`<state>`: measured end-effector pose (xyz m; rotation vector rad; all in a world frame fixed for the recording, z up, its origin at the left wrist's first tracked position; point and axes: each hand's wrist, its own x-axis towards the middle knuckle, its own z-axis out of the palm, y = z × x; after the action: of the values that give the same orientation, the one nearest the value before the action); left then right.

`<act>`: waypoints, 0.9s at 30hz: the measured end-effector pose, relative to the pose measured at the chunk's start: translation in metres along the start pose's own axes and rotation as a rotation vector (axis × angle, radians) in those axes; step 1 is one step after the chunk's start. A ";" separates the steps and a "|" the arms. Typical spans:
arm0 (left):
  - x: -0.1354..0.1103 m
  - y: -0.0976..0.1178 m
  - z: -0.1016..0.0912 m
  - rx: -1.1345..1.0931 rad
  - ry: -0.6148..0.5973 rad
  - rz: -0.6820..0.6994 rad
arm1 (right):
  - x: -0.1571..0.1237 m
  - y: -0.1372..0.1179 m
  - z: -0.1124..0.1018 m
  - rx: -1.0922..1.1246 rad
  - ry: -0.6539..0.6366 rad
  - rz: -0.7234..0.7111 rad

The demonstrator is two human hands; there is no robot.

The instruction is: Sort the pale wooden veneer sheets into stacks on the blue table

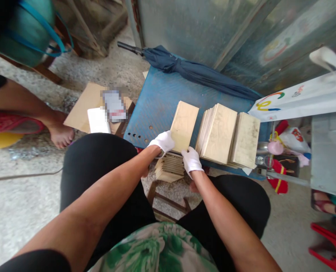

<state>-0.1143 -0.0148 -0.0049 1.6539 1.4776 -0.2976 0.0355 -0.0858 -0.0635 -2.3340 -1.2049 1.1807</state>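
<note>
A pale, thin wooden board [185,122] lies at the near edge of a blue surface [162,94]. My left hand [162,142], in a white glove, grips its near left corner. At the near right corner, my right hand [191,160], gloved too, has its fingers closed on the edge. Below the board and between my knees, a stack of similar boards [170,170] shows its edges. Just right of the held board stand two more stacks, one of clean boards [220,130] and one with dark stains [245,138]. My fingertips are partly hidden.
A folded dark umbrella [185,70] lies along the back. To the right are a white paper bag [298,94] and a grey surface [330,151]. Cardboard [81,109] with a blurred-out phone-like item lies left, near another person's bare foot [60,132]. A red stool [330,245] stands lower right.
</note>
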 end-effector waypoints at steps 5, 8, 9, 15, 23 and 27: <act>0.002 0.000 0.007 -0.083 0.065 -0.045 | -0.001 -0.001 0.001 0.086 -0.014 0.034; 0.002 0.000 0.012 -0.100 0.111 -0.046 | -0.002 -0.001 0.000 0.129 -0.026 0.045; 0.002 0.000 0.013 -0.109 0.121 -0.042 | -0.002 -0.001 0.000 0.146 -0.025 0.047; 0.006 -0.004 0.012 -0.214 0.160 -0.112 | -0.005 -0.002 -0.003 0.196 0.005 0.039; 0.007 0.002 0.007 -0.567 0.141 -0.117 | -0.012 -0.017 -0.009 0.266 -0.009 0.102; 0.005 0.006 0.006 -0.617 0.135 -0.131 | -0.014 -0.015 -0.008 0.271 -0.080 0.083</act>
<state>-0.1053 -0.0151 -0.0092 1.0989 1.5765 0.1946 0.0285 -0.0867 -0.0426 -2.1701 -0.9134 1.3817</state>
